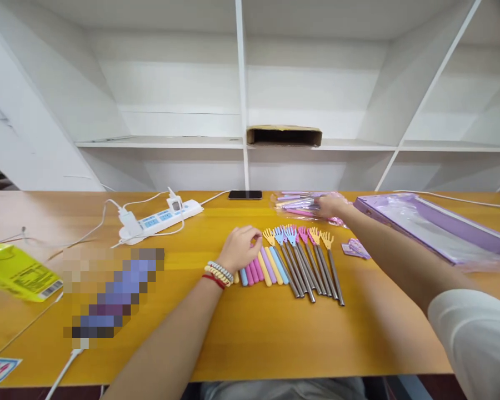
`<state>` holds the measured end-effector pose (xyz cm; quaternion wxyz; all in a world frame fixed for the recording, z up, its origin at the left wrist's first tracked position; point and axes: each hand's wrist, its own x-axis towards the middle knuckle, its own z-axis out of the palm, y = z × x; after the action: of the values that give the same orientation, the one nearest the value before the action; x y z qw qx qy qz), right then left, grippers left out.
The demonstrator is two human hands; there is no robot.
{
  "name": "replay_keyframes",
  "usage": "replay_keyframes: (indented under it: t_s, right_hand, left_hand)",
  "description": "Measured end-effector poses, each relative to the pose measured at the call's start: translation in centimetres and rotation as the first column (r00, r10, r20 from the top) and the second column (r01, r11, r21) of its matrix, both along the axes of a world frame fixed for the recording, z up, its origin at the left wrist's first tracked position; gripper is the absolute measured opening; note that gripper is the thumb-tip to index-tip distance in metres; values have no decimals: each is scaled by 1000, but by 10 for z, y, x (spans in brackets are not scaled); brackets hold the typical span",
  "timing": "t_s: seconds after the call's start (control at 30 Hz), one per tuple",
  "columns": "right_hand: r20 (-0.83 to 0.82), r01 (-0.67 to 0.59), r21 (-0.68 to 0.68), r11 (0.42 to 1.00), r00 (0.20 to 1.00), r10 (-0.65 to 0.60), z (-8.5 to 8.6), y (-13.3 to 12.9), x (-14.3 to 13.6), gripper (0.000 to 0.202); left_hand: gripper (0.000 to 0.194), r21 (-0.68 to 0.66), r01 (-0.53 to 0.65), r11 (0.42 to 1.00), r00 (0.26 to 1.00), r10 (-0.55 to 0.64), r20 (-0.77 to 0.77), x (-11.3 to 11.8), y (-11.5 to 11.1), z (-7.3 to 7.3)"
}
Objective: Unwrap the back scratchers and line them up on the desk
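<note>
My left hand [242,247] has its fingers curled over the upper ends of a row of pastel handles [268,266] in pink, yellow, purple and blue; whatever its fingertips pinch is hidden. To the right of that row lie several back scratchers [312,261], with metal rods and yellow, blue or pink claw heads pointing away from me. Reaching across to the back, my right hand [331,205] is closed on a clear plastic bag [295,203] of long purple, pink and yellow pieces. Its fingertips are partly hidden. Small purple packets [356,248] lie beneath my right forearm.
A purple tray-like box [425,228] with clear plastic lies at the right. At the back are a black phone [245,195] and a white power strip [160,222] with cables. A yellow package [20,272] sits far left, near a pixelated patch. An open cardboard box [284,136] rests on the shelf.
</note>
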<state>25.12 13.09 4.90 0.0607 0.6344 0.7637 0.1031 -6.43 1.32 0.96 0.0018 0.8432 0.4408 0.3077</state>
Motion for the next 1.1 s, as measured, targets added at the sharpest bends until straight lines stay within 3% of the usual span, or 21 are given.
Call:
replay_keyframes:
  t_s: [0.13, 0.4, 0.7, 0.8, 0.9, 0.97, 1.0, 1.07, 1.1]
  right_hand:
    - [16, -27, 202, 979, 1000, 24, -17, 3, -4, 45]
    - [87, -46, 92, 995, 995, 38, -25, 19, -9, 32]
    - [127, -106, 148, 983, 988, 87, -3, -7, -9, 32]
    - [99, -151, 272, 951, 987, 128, 8, -24, -10, 33]
    - [-11, -165, 490, 856, 981, 195, 14, -49, -14, 34]
    - [-103, -145, 615, 775, 960, 261, 11, -70, -21, 32]
    - [-144, -134, 661, 738, 943, 300, 7, -82, -25, 31]
    - [-205, -123, 722, 681, 902, 380, -4, -103, -34, 26]
    - [-227, -125, 743, 658, 877, 423, -11, -111, -38, 24]
  left_hand:
    - [17, 0, 18, 1000, 999, -18, 30, 3, -1, -1]
    - [16, -2, 23, 1000, 999, -23, 39, 6, -2, -2]
    - [16, 5, 21, 1000, 999, -21, 37, 5, -4, -1]
    - [17, -43, 28, 999, 996, -24, 87, 7, -6, 0]
    - [24, -186, 71, 980, 943, -5, 333, 9, -4, 0]
    - [37, -348, 165, 923, 810, 75, 582, 11, -2, 1]
    - [46, -435, 256, 863, 722, 129, 680, 12, -2, 2]
    - [59, -557, 490, 670, 581, 225, 782, 14, -3, 5]
    - [62, -582, 595, 554, 547, 251, 799, 15, -5, 7]
